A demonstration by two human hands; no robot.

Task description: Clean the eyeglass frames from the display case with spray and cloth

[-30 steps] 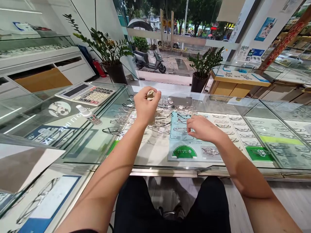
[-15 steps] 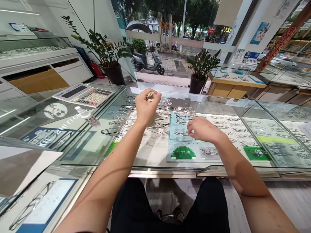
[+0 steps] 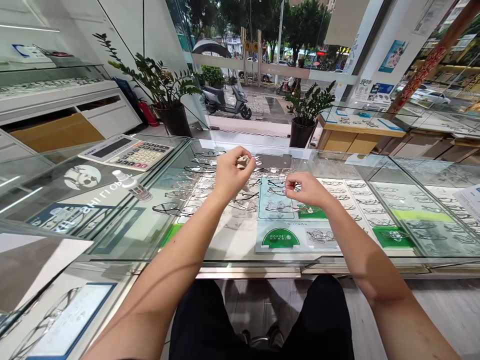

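Observation:
My left hand (image 3: 234,172) is closed round a crumpled beige cloth (image 3: 243,162), raised over the glass display counter (image 3: 228,250). Only a little of the cloth shows between thumb and fingers. To its right, my right hand (image 3: 305,190) has its thumb and fingertips pressed together in a pinch. Whatever they hold, if anything, is too small to make out. Just left of those fingertips lie pairs of eyeglasses (image 3: 278,206), over a pale blue sheet (image 3: 258,240) with a green half-round logo. Rows of more eyeglasses (image 3: 174,209) spread out beside and beyond my left hand.
A large calculator (image 3: 127,151) sits on the counter's left part, with a small clear bottle (image 3: 133,186) near it. White paper (image 3: 41,250) juts in at the left edge. Potted plants (image 3: 302,130) stand beyond the counter, before the glass front.
My left hand has moved slightly right and lower, its cloth now less visible below it. My right hand has shifted slightly left and up, its fingers now in a clearer pinch.

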